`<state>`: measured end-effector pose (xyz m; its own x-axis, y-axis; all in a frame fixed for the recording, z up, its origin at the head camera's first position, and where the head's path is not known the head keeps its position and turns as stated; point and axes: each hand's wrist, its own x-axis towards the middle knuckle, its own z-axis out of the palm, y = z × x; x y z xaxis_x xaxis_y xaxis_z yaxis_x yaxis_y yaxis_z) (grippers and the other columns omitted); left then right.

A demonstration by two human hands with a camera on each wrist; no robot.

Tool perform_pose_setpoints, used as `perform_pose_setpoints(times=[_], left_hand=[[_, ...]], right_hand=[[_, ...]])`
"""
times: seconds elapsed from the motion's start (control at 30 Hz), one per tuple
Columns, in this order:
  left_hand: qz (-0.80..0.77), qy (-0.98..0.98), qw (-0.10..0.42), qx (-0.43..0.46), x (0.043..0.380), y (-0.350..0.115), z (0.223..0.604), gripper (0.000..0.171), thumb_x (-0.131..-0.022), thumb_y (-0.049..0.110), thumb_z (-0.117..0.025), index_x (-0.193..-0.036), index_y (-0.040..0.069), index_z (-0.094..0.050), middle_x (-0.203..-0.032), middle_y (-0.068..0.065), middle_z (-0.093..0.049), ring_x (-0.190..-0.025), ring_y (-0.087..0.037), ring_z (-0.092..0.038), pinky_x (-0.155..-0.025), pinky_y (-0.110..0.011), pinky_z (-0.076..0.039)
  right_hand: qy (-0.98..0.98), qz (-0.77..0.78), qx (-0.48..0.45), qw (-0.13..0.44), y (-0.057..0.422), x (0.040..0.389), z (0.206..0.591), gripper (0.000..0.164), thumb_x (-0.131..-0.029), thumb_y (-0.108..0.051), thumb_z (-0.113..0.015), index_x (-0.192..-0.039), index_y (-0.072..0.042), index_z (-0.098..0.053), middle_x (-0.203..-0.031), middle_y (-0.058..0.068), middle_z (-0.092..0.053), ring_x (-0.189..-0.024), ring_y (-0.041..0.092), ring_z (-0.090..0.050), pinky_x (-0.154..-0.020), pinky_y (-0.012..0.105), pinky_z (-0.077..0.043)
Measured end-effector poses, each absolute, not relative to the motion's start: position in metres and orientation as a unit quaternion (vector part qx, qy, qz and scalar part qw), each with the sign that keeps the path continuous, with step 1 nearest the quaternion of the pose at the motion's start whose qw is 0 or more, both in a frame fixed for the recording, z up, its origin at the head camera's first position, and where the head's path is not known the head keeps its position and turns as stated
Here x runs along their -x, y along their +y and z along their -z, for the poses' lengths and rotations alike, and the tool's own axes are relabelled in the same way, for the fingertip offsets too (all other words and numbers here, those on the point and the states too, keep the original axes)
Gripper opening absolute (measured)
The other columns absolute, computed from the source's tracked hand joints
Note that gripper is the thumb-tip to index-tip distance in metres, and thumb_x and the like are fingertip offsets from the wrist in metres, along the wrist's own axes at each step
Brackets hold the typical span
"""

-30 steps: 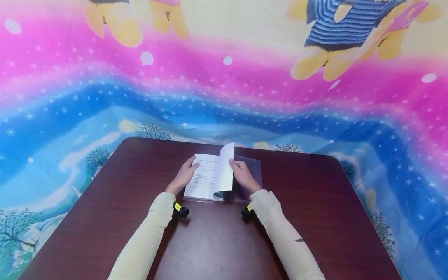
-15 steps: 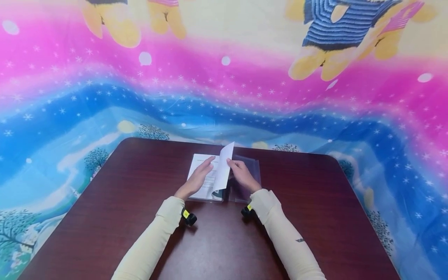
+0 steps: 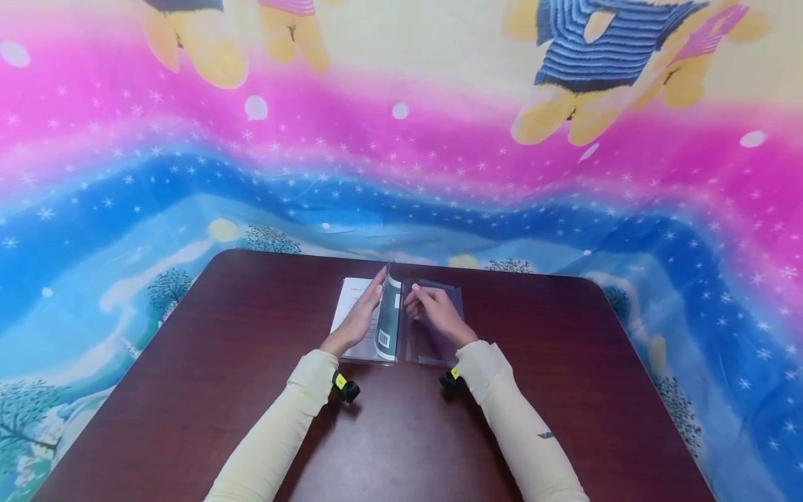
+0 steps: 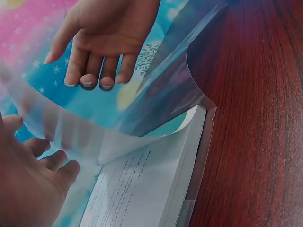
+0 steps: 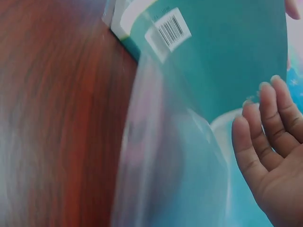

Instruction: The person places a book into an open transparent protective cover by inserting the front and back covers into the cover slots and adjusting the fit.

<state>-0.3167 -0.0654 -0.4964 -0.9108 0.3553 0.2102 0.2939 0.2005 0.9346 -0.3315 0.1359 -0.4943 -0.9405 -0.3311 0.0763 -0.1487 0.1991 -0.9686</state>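
A book lies on the table, its printed page (image 3: 351,296) facing up and its green back cover (image 3: 389,324) with a barcode standing raised along the right side. My left hand (image 3: 359,317) is over the page, fingers straight, beside the inner face of that raised cover. My right hand (image 3: 437,312) hovers above a clear plastic book cover (image 5: 156,179), fingers loosely bent and holding nothing. The right wrist view shows the barcode (image 5: 170,30) close up, with the right fingers (image 5: 272,106) near the green cover's edge. Clear plastic (image 4: 194,94) also borders the book's edge in the left wrist view.
The dark red-brown wooden table (image 3: 251,390) has rounded far corners. Behind it hangs a colourful printed cloth (image 3: 401,174). A small black wrist camera (image 3: 346,389) sits at each sleeve cuff.
My right hand has let go of the white-sided leaf it pinched. My left hand has moved right from the page's left edge to the raised cover, whose green outside now shows.
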Motion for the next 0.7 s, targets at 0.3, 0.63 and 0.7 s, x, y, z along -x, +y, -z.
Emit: perform_pose_setpoints(times=[0.3,0.63,0.7], left_hand=[[-0.584,0.783,0.045,-0.209,0.32,-0.061,0.495,0.05,-0.102,0.038,-0.025,-0.149,0.035,-0.009,-0.155,0.012,-0.008,-0.142,-0.015,-0.006,-0.113,-0.049,-0.008],[-0.442,0.852,0.04,-0.279,0.323,-0.059,0.501,0.056,-0.099,0.045,-0.034,-0.15,0.032,-0.014,-0.157,-0.001,-0.004,-0.143,-0.017,-0.002,-0.112,-0.053,-0.011],[-0.416,0.86,0.039,-0.293,0.324,-0.057,0.503,0.057,-0.098,0.047,-0.035,-0.15,0.032,-0.015,-0.158,-0.001,-0.003,-0.143,-0.018,-0.002,-0.111,-0.054,-0.012]], right_hand=[[0.873,0.438,0.21,0.052,0.179,0.329,0.5,0.056,-0.083,-0.049,-0.065,-0.129,-0.017,-0.057,-0.132,-0.003,-0.053,-0.122,0.017,-0.048,-0.095,0.045,-0.044],[0.911,0.309,0.244,0.123,0.209,0.315,0.512,0.098,-0.071,-0.054,-0.074,-0.149,-0.019,-0.025,-0.157,0.001,-0.012,-0.143,0.024,-0.004,-0.108,0.054,-0.026],[0.912,0.301,0.247,0.13,0.209,0.313,0.512,0.1,-0.071,-0.051,-0.075,-0.149,-0.017,-0.023,-0.157,0.003,-0.01,-0.143,0.025,-0.003,-0.108,0.054,-0.024]])
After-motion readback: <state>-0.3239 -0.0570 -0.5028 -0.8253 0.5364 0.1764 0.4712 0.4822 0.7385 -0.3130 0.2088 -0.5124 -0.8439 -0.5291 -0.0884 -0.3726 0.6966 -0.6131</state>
